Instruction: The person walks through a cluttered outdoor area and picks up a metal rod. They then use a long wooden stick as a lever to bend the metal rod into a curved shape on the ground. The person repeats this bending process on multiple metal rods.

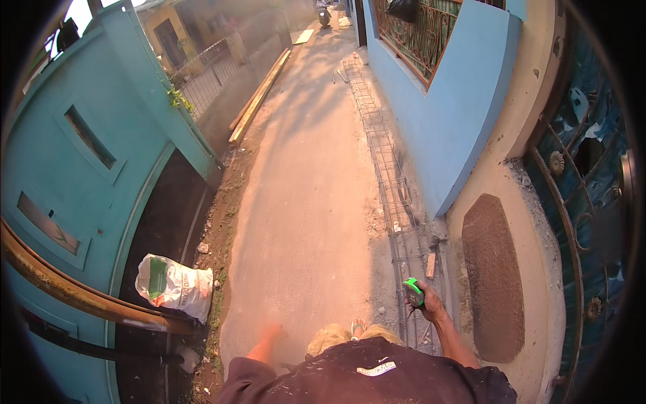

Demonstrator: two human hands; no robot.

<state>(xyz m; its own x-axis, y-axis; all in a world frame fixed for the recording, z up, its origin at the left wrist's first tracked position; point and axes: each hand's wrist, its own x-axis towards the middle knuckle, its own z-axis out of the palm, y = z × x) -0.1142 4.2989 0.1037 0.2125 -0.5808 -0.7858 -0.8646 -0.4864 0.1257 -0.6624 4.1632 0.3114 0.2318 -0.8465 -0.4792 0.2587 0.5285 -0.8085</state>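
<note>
In my right hand (pixel 431 304) is a green tape measure (pixel 414 292), gripped above the lower end of a long rebar cage (pixel 381 161). The cage lies along the right side of the lane, its thin bars tied with square stirrups. My left hand (pixel 273 331) hangs low at my left side over the paving, blurred, so its fingers cannot be made out. A small piece of wood (pixel 431 264) lies beside the cage, just beyond my right hand.
A white sack (pixel 176 285) stands at the left edge by a teal wall (pixel 74 155). Long timber planks (pixel 261 96) lie farther up on that side. A blue wall (pixel 437 101) and a metal gate (pixel 579 222) border the right. Far ahead is a motorbike (pixel 324 16).
</note>
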